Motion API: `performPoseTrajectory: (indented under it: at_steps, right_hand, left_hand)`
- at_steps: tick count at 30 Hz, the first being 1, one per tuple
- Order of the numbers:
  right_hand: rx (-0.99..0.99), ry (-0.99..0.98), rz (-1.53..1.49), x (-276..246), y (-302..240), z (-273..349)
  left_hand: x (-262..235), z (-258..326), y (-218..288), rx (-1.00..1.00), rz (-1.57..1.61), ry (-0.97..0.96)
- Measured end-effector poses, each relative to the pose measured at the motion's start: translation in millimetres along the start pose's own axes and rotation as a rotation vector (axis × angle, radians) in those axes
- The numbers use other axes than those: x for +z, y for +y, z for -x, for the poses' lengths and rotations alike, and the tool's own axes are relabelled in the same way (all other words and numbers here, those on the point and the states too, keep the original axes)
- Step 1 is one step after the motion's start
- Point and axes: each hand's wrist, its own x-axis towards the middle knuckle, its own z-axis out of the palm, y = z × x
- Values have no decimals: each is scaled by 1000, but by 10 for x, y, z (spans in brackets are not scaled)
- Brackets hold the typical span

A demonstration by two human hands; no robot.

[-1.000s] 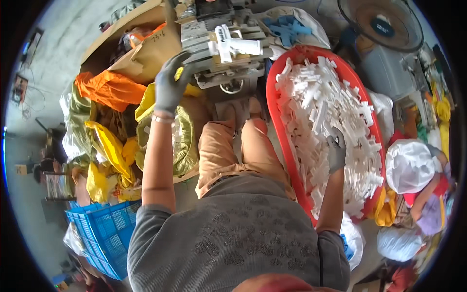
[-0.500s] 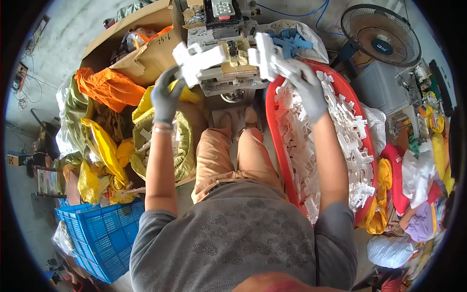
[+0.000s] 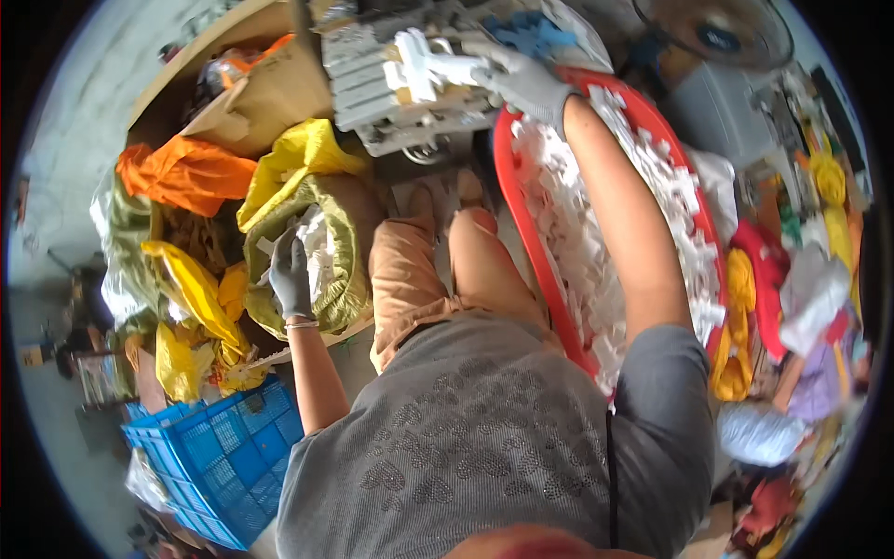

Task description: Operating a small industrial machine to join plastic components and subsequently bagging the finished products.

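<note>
My right hand (image 3: 529, 84), in a grey glove, is closed on one end of a white plastic part (image 3: 426, 67). It holds the part over the bed of a grey metal machine (image 3: 358, 84); whether the two touch, I cannot tell. My left hand (image 3: 292, 275), gloved as well, is over the mouth of an olive-green sack (image 3: 345, 300) with its fingers stretched out. No part shows in it. White plastic pieces (image 3: 318, 244) lie inside that sack.
Right of my legs stands a red tub (image 3: 523, 216) heaped with white parts. A cardboard box (image 3: 251, 102), an orange cloth bag (image 3: 182, 174) and yellow bags (image 3: 191, 284) are on the left, above a blue crate (image 3: 219, 461). A fan (image 3: 717, 35) stands far right.
My left hand has come down from the machine to the sack, and the white part it held has left it. My right hand has carried its white part left over the machine.
</note>
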Motion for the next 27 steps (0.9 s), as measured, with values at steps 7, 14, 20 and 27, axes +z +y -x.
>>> performPoseTrajectory:
  at_steps: [7, 14, 20, 27]
  right_hand:
    - [157, 305, -57, -668, 1673, 1669]
    - [735, 273, 503, -195, 2728, 3304]
    - [695, 342, 617, 311, 2766, 2768]
    - [267, -327, 1404, 195, 3000, 2335]
  left_hand:
    - [262, 80, -6, 188, 58, -294]
    - [506, 256, -473, 27, 123, -428]
    - [613, 309, 290, 263, -152, -525]
    - [465, 411, 170, 276, -160, -534]
